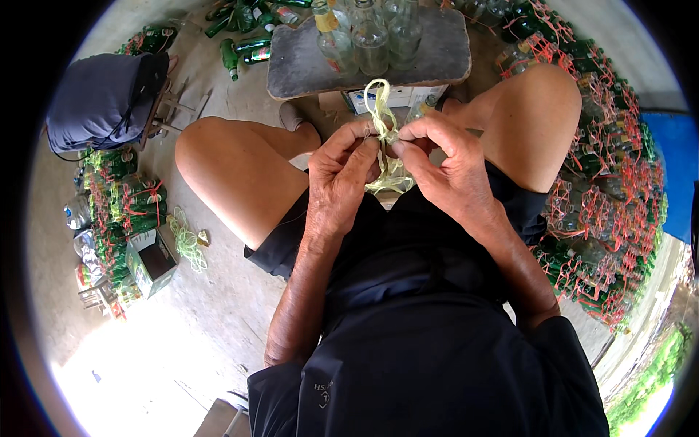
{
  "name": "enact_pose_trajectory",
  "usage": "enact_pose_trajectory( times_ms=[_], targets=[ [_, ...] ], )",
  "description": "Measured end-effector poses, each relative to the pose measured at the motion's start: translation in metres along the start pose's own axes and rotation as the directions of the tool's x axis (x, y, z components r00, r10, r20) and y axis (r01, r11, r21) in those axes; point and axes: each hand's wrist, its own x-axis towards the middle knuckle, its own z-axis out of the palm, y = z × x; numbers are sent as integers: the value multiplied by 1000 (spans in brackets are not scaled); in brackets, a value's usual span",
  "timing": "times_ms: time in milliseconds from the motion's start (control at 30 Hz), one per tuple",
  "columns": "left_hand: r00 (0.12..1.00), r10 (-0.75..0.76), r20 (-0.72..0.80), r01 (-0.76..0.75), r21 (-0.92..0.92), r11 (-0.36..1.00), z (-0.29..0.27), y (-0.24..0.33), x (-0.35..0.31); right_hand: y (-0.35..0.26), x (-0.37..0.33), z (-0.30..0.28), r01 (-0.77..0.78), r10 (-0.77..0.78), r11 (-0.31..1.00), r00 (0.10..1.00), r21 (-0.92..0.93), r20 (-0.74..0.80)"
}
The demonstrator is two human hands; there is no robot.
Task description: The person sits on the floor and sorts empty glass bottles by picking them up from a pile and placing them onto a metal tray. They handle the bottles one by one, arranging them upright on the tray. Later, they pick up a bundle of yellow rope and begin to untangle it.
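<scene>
Between my knees, both hands meet at a length of pale yellow-green plastic twine (380, 102). My left hand (341, 164) pinches it between thumb and forefinger. Close against it, my right hand (450, 156) grips the same twine with thumb and forefinger at what looks like a knot. One loop of twine stands up above the fingers, and loose strands hang below them over my lap. Just beyond my hands is a dark, worn bench (306, 62) with several clear glass bottles (370, 44) upright on it.
Bundles of bottles (597, 189) tied with red twine are stacked along the right. Green bottles (229, 58) lie on the floor ahead. At left are a chair with dark cloth (98, 98), more bottles, an open box (151, 262) and a heap of loose twine (189, 244).
</scene>
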Motion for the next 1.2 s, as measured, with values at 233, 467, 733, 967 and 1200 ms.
enact_pose_trajectory(
  times_ms=[233,467,733,967,1200],
  targets=[
    [1000,26,-4,-25,79,997,-1,3,-4,-3,-1,-3,-86,85,996,996,-36,-28],
    [996,80,31,-85,204,975,4,4,-5,-6,14,-7,-159,165,974,986,160,-28],
    [998,62,-2,-60,250,966,3,3,-5,-11,14,-11,-340,345,927,939,157,-4],
    [975,-191,111,209,-187,960,-6,1,-1,4,17,-10,-407,437,757,897,512,67],
    [975,-196,102,216,-259,941,-4,0,-5,9,12,-10,-414,432,827,901,381,41]
  ],
)
